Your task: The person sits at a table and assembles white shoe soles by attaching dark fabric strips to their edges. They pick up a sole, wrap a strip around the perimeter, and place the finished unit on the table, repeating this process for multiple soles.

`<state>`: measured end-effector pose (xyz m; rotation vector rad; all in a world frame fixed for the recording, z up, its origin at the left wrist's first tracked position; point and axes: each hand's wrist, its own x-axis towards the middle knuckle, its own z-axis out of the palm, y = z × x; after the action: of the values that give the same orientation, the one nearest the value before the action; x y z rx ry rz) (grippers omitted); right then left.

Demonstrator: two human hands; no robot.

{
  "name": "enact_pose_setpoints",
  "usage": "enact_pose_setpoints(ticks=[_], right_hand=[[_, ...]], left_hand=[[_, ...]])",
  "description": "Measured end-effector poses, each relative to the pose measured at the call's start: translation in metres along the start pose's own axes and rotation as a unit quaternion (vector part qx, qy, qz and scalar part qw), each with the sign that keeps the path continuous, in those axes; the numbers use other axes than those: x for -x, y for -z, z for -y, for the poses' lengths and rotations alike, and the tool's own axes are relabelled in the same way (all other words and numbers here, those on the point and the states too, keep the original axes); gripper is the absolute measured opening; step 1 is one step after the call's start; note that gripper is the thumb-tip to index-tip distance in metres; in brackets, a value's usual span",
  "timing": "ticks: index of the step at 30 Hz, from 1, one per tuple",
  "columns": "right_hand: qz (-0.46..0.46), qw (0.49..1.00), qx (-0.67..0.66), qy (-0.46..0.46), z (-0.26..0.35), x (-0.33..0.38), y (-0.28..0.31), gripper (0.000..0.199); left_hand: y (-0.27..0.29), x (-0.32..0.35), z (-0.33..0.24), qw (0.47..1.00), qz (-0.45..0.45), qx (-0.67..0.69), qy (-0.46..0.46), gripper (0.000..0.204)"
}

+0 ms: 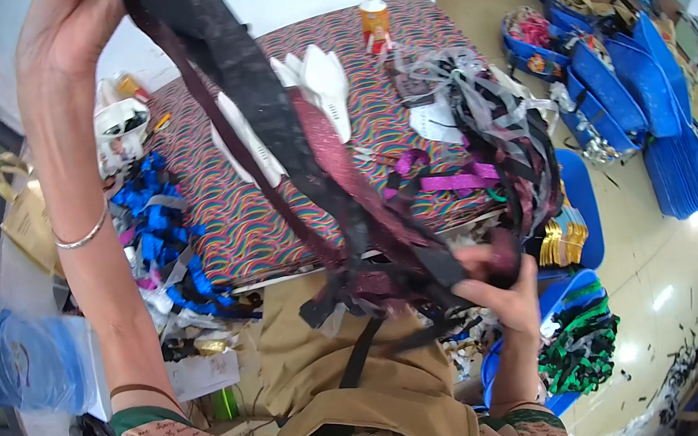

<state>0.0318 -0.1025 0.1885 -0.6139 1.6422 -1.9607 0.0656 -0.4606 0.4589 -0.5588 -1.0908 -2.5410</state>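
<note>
A long bundle of black and glittery burgundy strips (pixel 329 148) hangs in front of me, running from upper left to lower right. My left hand (pixel 73 29) is raised high at the picture's upper edge, closed on the upper end of the strips; its fingertips are partly cut off. Lower down at the right, my right hand (pixel 501 285) is closed round the lower part of the bundle, slightly blurred. Loose ends dangle between the hands over my brown apron (pixel 292 318). Behind the strips, white shoe-sole-shaped pieces (pixel 326 85) lie on the patterned table.
The table (pixel 235 245) carries an orange-labelled bottle (pixel 374 20), purple glitter strips (pixel 457 180) and a heap of clear and black strips (pixel 513 128). Blue shiny strips (pixel 149 195) pile up at left. Blue bins (pixel 582 190) stand at right, one beside green strips (pixel 584 345).
</note>
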Motion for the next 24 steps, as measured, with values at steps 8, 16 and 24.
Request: enact_pose_setpoints(ticks=[8,16,24], right_hand=[[-0.230,0.961,0.038,0.147,0.047,0.042,0.089,0.043],[-0.484,0.819,0.276,0.135,0.077,0.048,0.120,0.028],[-0.330,0.864,0.242,0.293,0.083,0.115,0.122,0.043]], left_hand=[[0.017,-0.116,0.115,0.993,-0.057,0.102,0.009,0.027],[0.146,-0.202,0.320,0.972,-0.177,0.049,0.147,0.020],[0.141,-0.156,0.286,0.979,-0.069,0.050,0.187,0.018]])
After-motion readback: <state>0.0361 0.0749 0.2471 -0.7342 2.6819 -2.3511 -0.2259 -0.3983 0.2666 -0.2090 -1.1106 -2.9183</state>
